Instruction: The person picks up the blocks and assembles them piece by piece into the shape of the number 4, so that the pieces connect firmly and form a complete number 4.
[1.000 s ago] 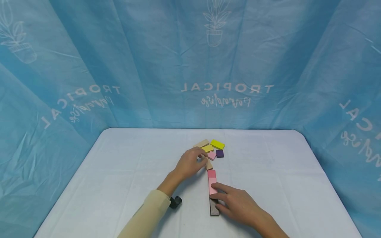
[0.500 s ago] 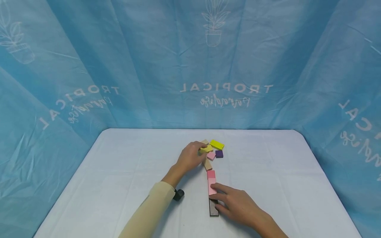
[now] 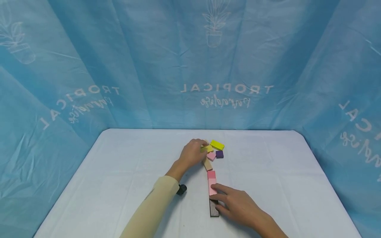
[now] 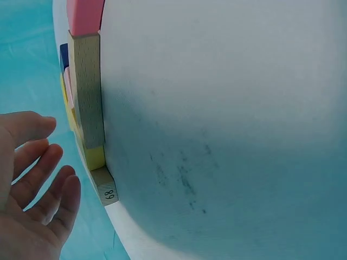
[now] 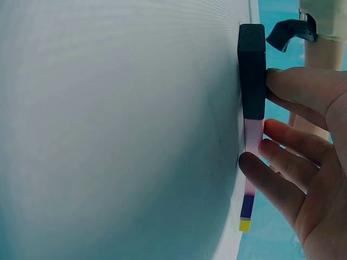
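A row of small blocks runs away from me: a dark block with a grey top (image 3: 214, 210), a long pale pink block (image 3: 212, 190) and a short deeper pink block (image 3: 211, 174). My right hand (image 3: 239, 203) rests along the row, fingertips on the pale pink block, thumb at the dark block's side. Beyond the row lies a plain wooden block (image 3: 208, 165), set at a slant. My left hand (image 3: 191, 153) hovers over a yellow block (image 3: 209, 149), its loosely bent fingers holding nothing in the left wrist view. Another wooden block, marked with a number (image 4: 108, 192), is mostly hidden behind it.
Past the left hand lie a small pale pink piece (image 3: 211, 156), a dark purple block (image 3: 219, 154) and a bright yellow block (image 3: 217, 144). A white cloth covers the table (image 3: 134, 165). Blue printed curtains (image 3: 148, 66) stand around its back and sides.
My left hand has shifted away from the slanted wooden block, back toward the yellow block and the far wooden one. The right hand stays in place on the row.
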`<state>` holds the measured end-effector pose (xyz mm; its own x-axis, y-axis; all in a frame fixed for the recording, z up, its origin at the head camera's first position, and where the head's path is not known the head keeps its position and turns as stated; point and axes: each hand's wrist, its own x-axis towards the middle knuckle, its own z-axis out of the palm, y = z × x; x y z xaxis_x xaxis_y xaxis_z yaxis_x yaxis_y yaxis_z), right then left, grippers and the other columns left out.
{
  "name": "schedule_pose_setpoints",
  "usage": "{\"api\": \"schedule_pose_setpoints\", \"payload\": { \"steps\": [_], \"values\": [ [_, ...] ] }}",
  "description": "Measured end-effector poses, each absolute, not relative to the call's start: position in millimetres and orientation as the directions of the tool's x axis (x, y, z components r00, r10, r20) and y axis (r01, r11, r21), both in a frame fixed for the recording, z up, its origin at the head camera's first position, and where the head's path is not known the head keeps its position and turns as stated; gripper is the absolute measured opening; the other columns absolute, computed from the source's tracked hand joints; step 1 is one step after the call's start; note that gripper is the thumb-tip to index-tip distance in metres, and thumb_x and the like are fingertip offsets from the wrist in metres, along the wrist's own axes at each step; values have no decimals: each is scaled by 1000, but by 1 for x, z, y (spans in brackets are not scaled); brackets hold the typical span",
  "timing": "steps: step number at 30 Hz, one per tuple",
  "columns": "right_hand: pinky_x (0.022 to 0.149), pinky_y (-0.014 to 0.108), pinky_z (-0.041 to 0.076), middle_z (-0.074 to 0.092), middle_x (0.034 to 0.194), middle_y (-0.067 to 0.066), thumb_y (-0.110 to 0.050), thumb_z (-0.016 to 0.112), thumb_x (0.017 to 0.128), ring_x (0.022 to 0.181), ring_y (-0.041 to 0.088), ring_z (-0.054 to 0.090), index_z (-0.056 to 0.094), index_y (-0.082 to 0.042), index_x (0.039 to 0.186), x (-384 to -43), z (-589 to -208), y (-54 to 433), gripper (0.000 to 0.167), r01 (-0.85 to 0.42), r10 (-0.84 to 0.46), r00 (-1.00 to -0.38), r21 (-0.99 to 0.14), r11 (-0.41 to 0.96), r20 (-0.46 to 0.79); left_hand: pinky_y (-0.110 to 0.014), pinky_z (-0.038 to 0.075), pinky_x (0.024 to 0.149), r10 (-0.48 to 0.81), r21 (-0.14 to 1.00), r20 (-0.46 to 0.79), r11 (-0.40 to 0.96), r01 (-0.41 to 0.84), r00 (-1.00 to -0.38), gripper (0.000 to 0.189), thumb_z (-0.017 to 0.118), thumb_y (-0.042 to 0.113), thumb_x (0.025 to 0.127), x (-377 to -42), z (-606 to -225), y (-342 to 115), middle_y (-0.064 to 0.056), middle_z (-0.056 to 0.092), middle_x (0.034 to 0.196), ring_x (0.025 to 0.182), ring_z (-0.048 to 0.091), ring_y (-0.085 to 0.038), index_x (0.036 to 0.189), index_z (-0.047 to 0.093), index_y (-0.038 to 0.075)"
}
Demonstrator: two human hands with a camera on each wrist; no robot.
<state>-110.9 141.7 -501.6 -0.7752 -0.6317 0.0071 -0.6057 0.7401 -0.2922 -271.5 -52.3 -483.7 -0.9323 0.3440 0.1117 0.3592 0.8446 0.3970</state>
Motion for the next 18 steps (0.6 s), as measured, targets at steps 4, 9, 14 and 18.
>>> {"api": "schedule_pose_setpoints", "payload": {
  "steps": [4,9,14,18],
  "values": [
    [86,40,51,51,138,-7,-41,65,90,117,13,55,67,-33,121,-111,-502,141,33,-604,-632,-775,-297,739,6,-34,46,92,359,325,72,873,362,-930,35,70,23,86,-276,-486,-49,1,64,115,103,54,-15,120,67,16],
    [86,40,51,51,138,-7,-41,65,90,117,13,54,66,-33,122,-111,-502,141,33,-604,-633,-774,-303,737,3,-35,46,92,336,306,47,892,334,-941,34,68,24,87,-280,-486,-45,2,64,113,100,54,-14,119,67,17],
    [88,41,50,49,140,-8,-43,64,90,119,13,53,65,-34,123,-111,-501,141,34,-588,-624,-781,-306,748,-27,-35,45,94,325,302,-4,902,308,-946,35,70,26,87,-284,-485,-41,2,64,112,99,54,-15,120,67,17],
    [89,41,50,48,140,-8,-43,64,90,120,13,52,65,-34,124,-111,-502,141,35,-581,-620,-783,-307,753,-39,-35,45,93,321,290,-20,908,302,-947,36,71,28,86,-286,-486,-39,1,65,110,97,53,-15,119,67,16]
  ]
}}
